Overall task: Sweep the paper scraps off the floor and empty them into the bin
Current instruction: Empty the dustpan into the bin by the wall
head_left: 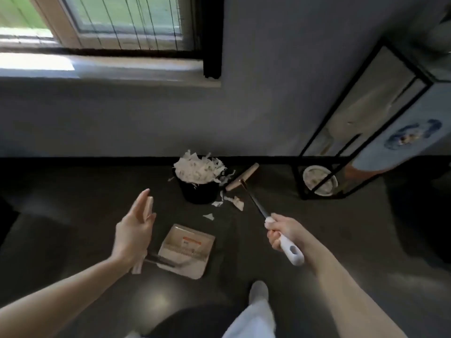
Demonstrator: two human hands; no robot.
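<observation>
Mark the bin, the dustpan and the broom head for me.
bin (199,193): head view, dark front wall.
dustpan (188,245): head view, middle of tray.
broom head (249,172): head view, wooden block.

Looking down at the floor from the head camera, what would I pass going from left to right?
left hand → dustpan → broom head → right hand, gripping the white broom handle → black-framed stand
</observation>
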